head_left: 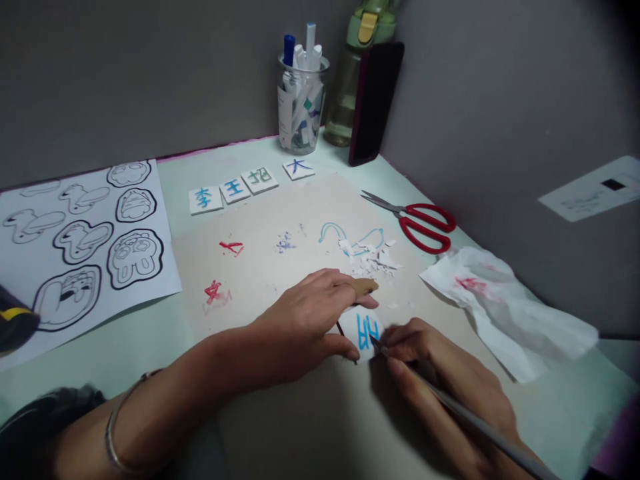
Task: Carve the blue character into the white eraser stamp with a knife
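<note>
In the head view, a small white square block (359, 327) marked with blue strokes rests on the beige board. My left hand (313, 313) steadies it, thumb at the near edge and fingers along the far edge; a tan wrap covers one fingertip. A slim grey craft knife (445, 397) is gripped in my right hand (440, 367), its pointed metal tip touching the blue marks. White shavings (377, 263) lie just beyond my fingers. Farther back, several similar blocks (259, 179) with drawn characters stand in a row.
Red-handled scissors (425, 223) and a crumpled, red-stained tissue (505, 307) lie at the right. A printed sheet (90, 247) covers the left side. At the back stand a cup of markers (303, 107), a green bottle (343, 100) and a dark phone (377, 103). Grey partitions enclose the desk.
</note>
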The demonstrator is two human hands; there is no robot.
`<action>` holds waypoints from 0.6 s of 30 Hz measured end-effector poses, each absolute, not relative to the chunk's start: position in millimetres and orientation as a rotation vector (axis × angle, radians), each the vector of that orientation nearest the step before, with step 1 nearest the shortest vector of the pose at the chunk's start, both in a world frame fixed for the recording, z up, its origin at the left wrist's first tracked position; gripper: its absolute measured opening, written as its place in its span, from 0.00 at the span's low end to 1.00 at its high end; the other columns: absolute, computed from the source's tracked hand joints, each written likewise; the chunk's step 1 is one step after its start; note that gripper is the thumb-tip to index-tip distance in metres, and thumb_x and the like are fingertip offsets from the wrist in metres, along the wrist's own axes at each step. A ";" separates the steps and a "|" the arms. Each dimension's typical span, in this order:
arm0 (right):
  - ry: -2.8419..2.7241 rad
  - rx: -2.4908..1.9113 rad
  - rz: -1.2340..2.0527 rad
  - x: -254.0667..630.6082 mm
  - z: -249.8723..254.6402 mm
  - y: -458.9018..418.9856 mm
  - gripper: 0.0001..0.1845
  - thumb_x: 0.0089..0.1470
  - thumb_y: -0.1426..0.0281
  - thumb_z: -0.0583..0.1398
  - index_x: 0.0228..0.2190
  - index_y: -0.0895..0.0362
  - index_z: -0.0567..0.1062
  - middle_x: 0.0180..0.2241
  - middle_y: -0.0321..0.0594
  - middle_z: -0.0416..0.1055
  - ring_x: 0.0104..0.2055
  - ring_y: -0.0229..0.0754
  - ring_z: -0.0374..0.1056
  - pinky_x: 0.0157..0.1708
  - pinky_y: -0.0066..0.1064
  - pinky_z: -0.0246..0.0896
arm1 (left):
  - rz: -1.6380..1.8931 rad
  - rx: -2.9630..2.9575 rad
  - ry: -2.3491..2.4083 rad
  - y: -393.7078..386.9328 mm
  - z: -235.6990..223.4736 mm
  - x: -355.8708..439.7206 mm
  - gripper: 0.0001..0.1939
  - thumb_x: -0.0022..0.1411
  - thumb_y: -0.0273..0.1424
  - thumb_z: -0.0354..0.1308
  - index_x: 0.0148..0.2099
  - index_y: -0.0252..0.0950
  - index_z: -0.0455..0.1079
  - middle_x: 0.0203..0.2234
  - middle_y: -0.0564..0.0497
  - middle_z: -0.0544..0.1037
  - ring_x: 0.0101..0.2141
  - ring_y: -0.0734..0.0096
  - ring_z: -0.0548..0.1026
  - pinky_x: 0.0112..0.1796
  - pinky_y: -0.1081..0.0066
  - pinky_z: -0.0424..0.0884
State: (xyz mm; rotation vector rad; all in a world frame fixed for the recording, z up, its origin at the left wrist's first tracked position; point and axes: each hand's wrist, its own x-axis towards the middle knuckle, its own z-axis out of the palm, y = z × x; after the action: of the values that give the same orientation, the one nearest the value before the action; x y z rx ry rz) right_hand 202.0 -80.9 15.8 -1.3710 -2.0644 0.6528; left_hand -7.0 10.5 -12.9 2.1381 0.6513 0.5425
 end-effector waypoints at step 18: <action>-2.104 -1.364 0.621 203.0 16.3 -79.1 0.10 0.63 0.80 0.54 0.35 0.52 0.67 0.32 0.33 0.73 0.31 0.35 0.71 0.31 0.25 0.66 | 0.565 2.152 0.631 11.1 -15.6 -6.8 0.33 0.59 0.30 0.73 0.62 0.35 0.64 0.60 0.43 0.74 0.61 0.55 0.67 0.62 0.58 0.62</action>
State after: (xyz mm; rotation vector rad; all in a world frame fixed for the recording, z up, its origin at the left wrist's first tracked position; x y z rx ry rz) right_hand 203.0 -79.1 16.3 -1.3637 -2.1043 0.6215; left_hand -6.8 11.1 -15.6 2.1515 0.6309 0.5651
